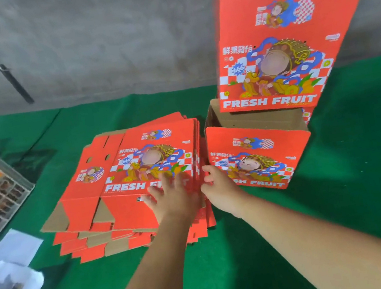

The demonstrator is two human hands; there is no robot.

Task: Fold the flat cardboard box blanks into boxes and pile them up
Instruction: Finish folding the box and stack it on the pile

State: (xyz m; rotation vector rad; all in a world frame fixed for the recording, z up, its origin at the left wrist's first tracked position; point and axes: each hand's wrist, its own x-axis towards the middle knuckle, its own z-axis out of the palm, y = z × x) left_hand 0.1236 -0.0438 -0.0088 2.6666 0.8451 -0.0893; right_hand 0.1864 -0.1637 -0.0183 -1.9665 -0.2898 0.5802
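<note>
Two hands meet at the near right corner of the stack of flat box blanks (137, 178) on the green cloth (364, 165). The left hand (173, 196) lies spread and flat on the top blank, fingers straight, holding nothing. The right hand (219, 185) sits just beside it at the stack's right edge, fingers bent toward that edge; I cannot tell whether they grip a blank. The blank's long side runs left to right, so the right hand is better placed to lift it. Folded boxes (257, 158) stand immediately right.
</note>
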